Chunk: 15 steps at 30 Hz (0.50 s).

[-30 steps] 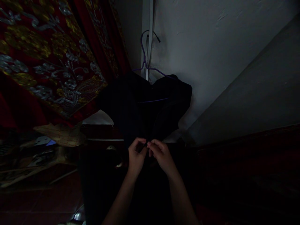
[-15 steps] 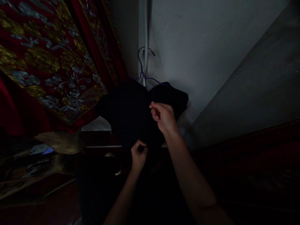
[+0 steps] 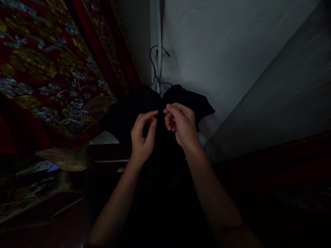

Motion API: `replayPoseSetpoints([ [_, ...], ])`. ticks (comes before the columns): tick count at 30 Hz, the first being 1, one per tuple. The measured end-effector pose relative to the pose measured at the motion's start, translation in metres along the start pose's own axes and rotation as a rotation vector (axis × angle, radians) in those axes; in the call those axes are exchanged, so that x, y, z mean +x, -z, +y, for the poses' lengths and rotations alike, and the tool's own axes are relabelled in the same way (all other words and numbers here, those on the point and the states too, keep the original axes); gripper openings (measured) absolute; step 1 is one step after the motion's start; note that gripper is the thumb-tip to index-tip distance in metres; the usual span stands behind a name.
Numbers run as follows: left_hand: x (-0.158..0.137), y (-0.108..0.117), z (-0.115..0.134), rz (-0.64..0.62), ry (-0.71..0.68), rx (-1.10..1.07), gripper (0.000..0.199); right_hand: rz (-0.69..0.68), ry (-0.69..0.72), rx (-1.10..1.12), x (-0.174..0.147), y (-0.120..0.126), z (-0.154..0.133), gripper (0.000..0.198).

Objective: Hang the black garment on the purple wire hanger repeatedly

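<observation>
A black garment (image 3: 134,103), probably a shirt, hangs from a thin purple wire hanger (image 3: 154,70) in front of me. My right hand (image 3: 181,120) is at the upper front of it, thumb and forefinger pinched on the dark cloth near the middle opening; the other fingers curl inward. Just left of it, my left hand (image 3: 143,134) is in front of the same cloth. Its thumb and forefinger stand a little apart, with nothing visible between them. The scene is very dark, so buttons or folds in the cloth do not show.
A pale vertical strip (image 3: 159,31) runs down the wall (image 3: 219,51) behind the hanger. At left hangs a red curtain (image 3: 38,65) with gold and silver embroidery. Below it, a low surface holds a pale woven-looking item (image 3: 67,158) and dim clutter.
My left hand has risen from lower on the garment to beside my right hand, its fingers parting. My right hand has stayed near the front opening. The garment's right shoulder has spread outward.
</observation>
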<state>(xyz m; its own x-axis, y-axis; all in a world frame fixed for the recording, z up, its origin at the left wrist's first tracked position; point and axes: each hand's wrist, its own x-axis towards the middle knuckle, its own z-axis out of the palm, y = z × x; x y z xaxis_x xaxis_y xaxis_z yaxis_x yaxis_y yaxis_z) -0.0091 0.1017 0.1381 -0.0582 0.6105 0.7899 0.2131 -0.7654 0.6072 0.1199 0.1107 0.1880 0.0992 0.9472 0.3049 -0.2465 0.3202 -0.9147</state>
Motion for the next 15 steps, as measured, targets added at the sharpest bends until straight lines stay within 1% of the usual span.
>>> replayPoseSetpoints([
  [1, 0.019, 0.003, 0.005, -0.042, -0.065, 0.059, 0.028, -0.025, 0.028, -0.018, -0.001, -0.001, -0.002, 0.027],
  [3, 0.047, 0.004, 0.010, -0.160, -0.160, 0.180, 0.021, -0.057, 0.090, -0.044, -0.003, -0.001, -0.004, 0.029],
  [5, 0.060, 0.001, 0.012, -0.229, -0.213, 0.285, 0.013, -0.060, 0.141, -0.075, -0.003, 0.000, -0.004, 0.030],
  [7, 0.062, -0.001, 0.014, -0.219, -0.253, 0.350, 0.010, -0.047, 0.189, -0.139, 0.001, 0.003, 0.004, 0.030],
  [9, 0.061, 0.001, 0.016, -0.131, -0.285, 0.363, 0.010, -0.011, 0.232, -0.232, 0.006, 0.004, 0.019, 0.029],
  [11, 0.063, 0.011, 0.017, 0.041, -0.291, 0.348, 0.013, 0.030, 0.224, -0.307, 0.007, 0.006, 0.041, 0.028],
  [13, 0.069, 0.033, 0.010, 0.266, -0.270, 0.319, 0.014, 0.039, 0.127, -0.324, -0.002, 0.009, 0.063, 0.028],
  [15, 0.072, 0.062, -0.008, 0.469, -0.191, 0.233, 0.011, 0.016, -0.013, -0.286, -0.022, 0.011, 0.078, 0.029],
])
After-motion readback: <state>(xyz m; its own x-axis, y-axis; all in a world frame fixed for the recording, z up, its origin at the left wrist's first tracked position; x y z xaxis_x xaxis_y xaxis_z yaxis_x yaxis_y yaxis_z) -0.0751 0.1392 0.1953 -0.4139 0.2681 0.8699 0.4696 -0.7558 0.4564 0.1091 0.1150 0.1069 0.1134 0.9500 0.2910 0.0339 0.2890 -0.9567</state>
